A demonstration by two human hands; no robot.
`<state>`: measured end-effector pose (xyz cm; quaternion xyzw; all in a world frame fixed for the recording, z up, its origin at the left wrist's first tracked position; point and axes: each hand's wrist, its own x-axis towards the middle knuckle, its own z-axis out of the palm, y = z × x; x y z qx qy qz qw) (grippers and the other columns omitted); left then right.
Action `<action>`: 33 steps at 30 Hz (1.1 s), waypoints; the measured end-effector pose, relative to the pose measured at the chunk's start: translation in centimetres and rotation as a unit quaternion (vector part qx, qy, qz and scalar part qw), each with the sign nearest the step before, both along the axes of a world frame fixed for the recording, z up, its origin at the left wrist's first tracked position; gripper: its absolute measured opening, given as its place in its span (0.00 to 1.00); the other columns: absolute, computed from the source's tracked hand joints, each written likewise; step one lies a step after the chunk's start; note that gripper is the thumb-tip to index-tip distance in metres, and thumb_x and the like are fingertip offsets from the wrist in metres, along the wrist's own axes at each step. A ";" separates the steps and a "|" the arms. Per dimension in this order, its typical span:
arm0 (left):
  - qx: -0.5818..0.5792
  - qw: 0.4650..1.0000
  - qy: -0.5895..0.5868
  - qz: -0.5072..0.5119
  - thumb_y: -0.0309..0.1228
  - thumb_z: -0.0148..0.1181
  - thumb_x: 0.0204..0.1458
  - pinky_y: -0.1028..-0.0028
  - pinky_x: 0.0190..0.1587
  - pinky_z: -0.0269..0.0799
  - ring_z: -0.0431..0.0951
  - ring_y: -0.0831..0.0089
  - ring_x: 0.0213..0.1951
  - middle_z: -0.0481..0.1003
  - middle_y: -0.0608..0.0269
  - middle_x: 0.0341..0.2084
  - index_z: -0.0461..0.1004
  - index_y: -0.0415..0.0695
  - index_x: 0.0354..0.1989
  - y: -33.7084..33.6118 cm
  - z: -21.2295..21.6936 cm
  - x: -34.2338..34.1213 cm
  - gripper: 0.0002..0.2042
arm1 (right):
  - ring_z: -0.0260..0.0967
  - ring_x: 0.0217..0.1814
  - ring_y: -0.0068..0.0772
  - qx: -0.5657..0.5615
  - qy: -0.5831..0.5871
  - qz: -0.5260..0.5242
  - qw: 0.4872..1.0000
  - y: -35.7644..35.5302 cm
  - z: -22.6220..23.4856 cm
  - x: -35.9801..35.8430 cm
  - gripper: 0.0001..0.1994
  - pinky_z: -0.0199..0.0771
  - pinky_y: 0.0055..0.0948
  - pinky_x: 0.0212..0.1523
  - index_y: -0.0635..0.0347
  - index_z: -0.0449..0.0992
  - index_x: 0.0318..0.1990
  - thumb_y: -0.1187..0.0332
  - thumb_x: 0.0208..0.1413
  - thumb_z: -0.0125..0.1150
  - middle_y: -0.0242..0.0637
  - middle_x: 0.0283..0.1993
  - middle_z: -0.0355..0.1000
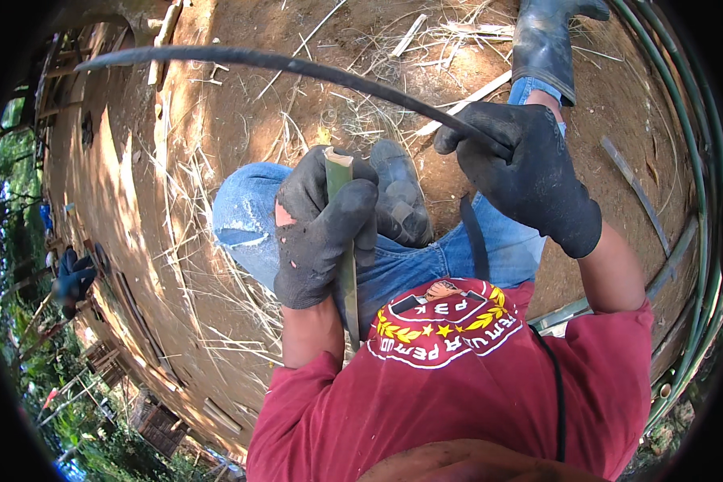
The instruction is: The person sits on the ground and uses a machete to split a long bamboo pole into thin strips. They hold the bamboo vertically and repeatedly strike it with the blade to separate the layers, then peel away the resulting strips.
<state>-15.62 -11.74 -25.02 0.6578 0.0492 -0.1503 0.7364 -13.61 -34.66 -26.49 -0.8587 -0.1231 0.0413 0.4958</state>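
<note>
My left hand (pixel 317 229), in a worn black glove with a torn patch, is closed round a split green bamboo strip (pixel 340 173). The strip stands along my body, its pale cut end above the fist and its lower part running down beside my shirt. In my right hand (pixel 526 173), also gloved in black, is the near end of a long dark machete (pixel 297 68), its handle hidden by the fist. The curved blade reaches far to the left, beyond the bamboo's cut end and apart from it.
My jeans-clad legs and dark rubber boots (pixel 542 52) are around the work. Pale bamboo shavings (pixel 205 257) litter the brown dirt. Long green bamboo poles (pixel 699 185) line the right side, with a flat strip (pixel 635 193) nearby. Another person (pixel 74 277) is at far left.
</note>
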 end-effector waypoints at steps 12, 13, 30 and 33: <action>-0.072 0.997 0.018 -0.013 0.56 0.70 0.49 0.81 0.16 0.59 0.64 0.81 0.12 0.70 0.68 0.14 0.73 0.32 0.44 0.6 -2.6 -0.7 0.33 | 0.77 0.35 0.48 -0.094 -0.134 0.101 0.981 3.4 1.0 -0.4 0.25 0.76 0.38 0.35 0.58 0.79 0.46 0.66 0.36 0.77 0.41 0.34 0.77; -0.075 0.997 0.023 -0.012 0.56 0.70 0.49 0.81 0.17 0.59 0.64 0.81 0.12 0.71 0.67 0.15 0.73 0.32 0.45 0.8 -2.8 -0.9 0.33 | 0.76 0.33 0.48 -0.083 -0.140 0.087 0.983 3.7 0.8 -0.5 0.19 0.75 0.40 0.33 0.56 0.78 0.42 0.63 0.40 0.73 0.40 0.32 0.75; -0.059 0.998 0.012 -0.028 0.44 0.65 0.51 0.79 0.17 0.57 0.66 0.80 0.15 0.70 0.67 0.16 0.74 0.36 0.33 1.0 -2.7 -1.5 0.19 | 0.75 0.32 0.51 -0.002 -0.128 0.095 0.987 4.0 -2.2 0.6 0.08 0.75 0.46 0.32 0.52 0.75 0.32 0.62 0.47 0.65 0.40 0.28 0.73; -0.115 0.992 0.000 -0.041 0.42 0.65 0.49 0.79 0.20 0.57 0.66 0.82 0.18 0.70 0.69 0.18 0.73 0.39 0.32 1.0 -0.3 -2.9 0.17 | 0.75 0.30 0.51 -0.302 -0.153 -0.016 0.941 -1.9 -12.1 2.9 0.06 0.76 0.45 0.31 0.56 0.76 0.31 0.64 0.53 0.60 0.45 0.28 0.75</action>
